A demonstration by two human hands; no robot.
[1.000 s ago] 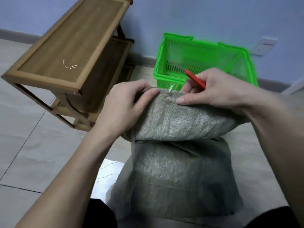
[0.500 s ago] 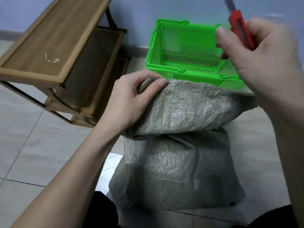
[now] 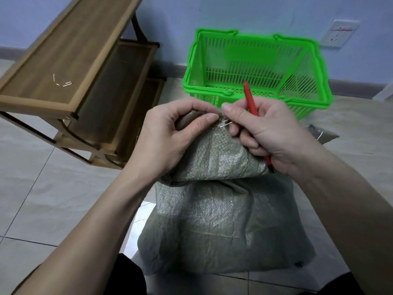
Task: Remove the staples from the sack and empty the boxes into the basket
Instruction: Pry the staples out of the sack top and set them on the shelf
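Woven sack [image 3: 221, 213] sits right in front of the basket [image 3: 255, 67]; left hand [image 3: 170, 135] pinches its folded top, right hand [image 3: 270, 133] grips a red tool [image 3: 248, 96] at a staple [image 3: 226, 123].

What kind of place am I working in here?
Probably a room in a home or small storeroom: tiled floor, a blue wall with a socket, and a low wooden shelf beside the sack and green basket.

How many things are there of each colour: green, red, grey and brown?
Green: 1, the basket
Red: 1, the red tool in the right hand
Grey: 1, the sack, its top pinched by the left hand
Brown: 1, the wooden shelf
Total: 4
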